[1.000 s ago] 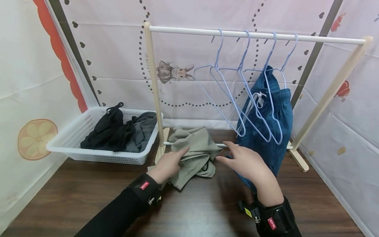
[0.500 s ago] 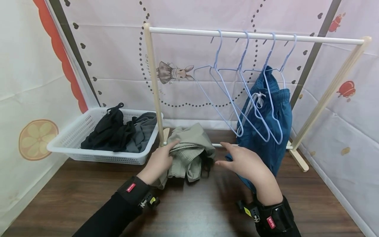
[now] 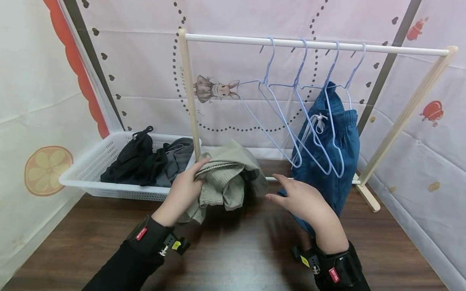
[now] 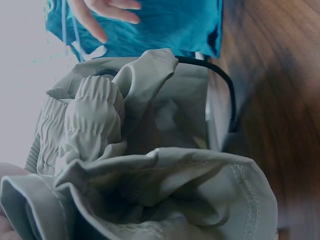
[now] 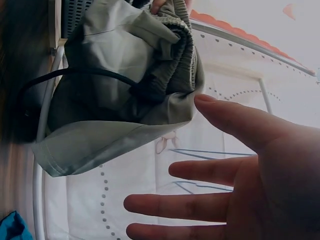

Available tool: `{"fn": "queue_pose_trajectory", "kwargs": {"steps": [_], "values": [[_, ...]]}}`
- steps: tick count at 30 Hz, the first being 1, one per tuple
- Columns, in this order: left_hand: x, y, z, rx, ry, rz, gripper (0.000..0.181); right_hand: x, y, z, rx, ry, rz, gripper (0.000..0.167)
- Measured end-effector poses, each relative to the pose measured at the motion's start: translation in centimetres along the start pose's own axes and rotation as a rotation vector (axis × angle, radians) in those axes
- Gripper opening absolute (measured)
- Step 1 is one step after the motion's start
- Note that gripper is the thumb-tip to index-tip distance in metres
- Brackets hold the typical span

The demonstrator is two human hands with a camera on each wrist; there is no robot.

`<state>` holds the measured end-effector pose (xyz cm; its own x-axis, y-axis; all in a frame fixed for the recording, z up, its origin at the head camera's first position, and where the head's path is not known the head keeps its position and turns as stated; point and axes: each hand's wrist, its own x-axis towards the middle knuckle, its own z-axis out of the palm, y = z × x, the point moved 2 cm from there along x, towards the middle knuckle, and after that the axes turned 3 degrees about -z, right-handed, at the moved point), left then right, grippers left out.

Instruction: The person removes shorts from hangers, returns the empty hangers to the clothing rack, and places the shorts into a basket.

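Note:
A bundled khaki garment (image 3: 227, 173) with a gathered elastic waistband hangs just above the table, gripped at its left edge by my left hand (image 3: 183, 190). In the left wrist view the khaki cloth (image 4: 165, 185) fills the foreground, with a dark cord looping from it. My right hand (image 3: 302, 198) hovers to the right of the bundle, holding nothing. Its fingers (image 5: 180, 207) are spread and fairly straight in the right wrist view, the thumb near the cloth's edge. Blue drawstring shorts (image 3: 344, 133) hang behind the right hand on a light blue hanger.
A white rack rail (image 3: 233, 39) carries several light blue hangers (image 3: 280, 109) on its right half. At the left, a white plastic basket (image 3: 87, 178) holds black and grey clothes (image 3: 136, 161). The rack's wooden left post (image 3: 189, 93) stands close behind my left hand.
My left hand has lifted the khaki garment off the table and drawn it slightly left and toward the basket. The right hand has stayed nearly still.

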<state>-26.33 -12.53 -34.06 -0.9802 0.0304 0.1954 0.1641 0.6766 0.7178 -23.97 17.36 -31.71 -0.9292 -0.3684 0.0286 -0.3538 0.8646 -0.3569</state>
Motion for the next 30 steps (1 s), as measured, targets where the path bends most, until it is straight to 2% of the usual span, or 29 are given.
{"fn": "queue_pose_trajectory", "kwargs": {"steps": [5,12,23,30], "values": [[-0.3,0.2,-1.6,0.004,0.026,-0.01,0.064,-0.2,-0.2,-0.2,0.003,0.004,0.012,0.076],[-1.1,0.6,-4.7,-0.013,0.079,-0.002,0.063,-0.4,-0.3,-0.3,-0.006,-0.002,0.025,0.077],[-2.5,1.7,-9.9,-0.091,0.238,0.019,0.061,-0.6,-0.6,-0.3,-0.003,0.009,0.025,0.076],[-2.7,1.6,-12.7,-0.13,0.329,0.057,0.055,-0.4,-0.7,-0.2,-0.015,0.013,0.021,0.076]]}}
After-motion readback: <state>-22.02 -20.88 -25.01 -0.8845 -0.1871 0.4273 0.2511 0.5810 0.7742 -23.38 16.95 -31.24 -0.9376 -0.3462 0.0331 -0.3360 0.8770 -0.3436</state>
